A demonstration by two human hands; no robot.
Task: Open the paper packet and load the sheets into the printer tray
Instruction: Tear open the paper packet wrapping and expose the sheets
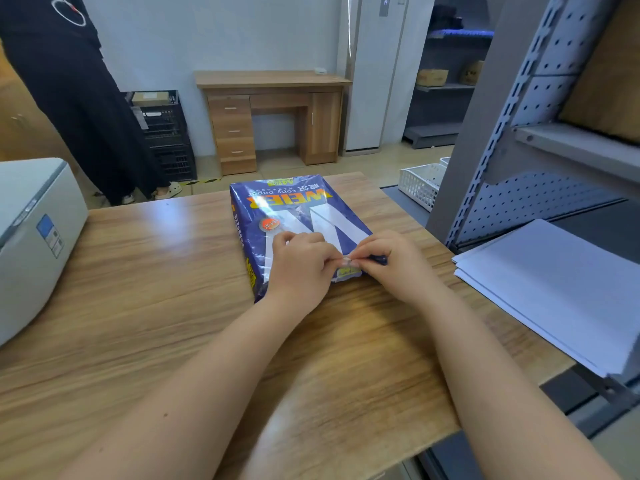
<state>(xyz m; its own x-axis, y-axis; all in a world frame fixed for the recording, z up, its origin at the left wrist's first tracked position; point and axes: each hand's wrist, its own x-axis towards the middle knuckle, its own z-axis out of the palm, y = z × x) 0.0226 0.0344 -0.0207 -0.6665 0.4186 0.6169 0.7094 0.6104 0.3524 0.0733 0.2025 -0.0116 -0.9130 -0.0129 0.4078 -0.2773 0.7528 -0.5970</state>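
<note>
1. The step in hand is the first one: opening the paper packet. The blue wrapped ream lies flat on the wooden table, lengthwise away from the person, with its near end at the hands.
2. The left hand rests on the near part of the packet, and its fingers are pinched shut on the wrapper's end flap. The right hand meets it from the other side, fingertips also closed on the same flap, so both hands grip the wrapper at one spot on the near edge.
3. A little white shows under the flap at the near end; it seems the wrapper has begun to lift there, though the blur and the fingers make this hard to confirm.
4. The next move, as I judge it, calls for pulling the two pinches apart to tear or peel the glued fold, while the ream's weight holds it down. The wrapper looks glossy and may slip.
5. The printer stands at the table's left edge, well apart from the packet and cut off by the frame. Its tray is not visible, so I cannot tell whether it is open.
6. A stack of loose white sheets lies on the right, partly over the table edge.
7. A person in dark clothes stands beyond the table, seen only in part.
</note>
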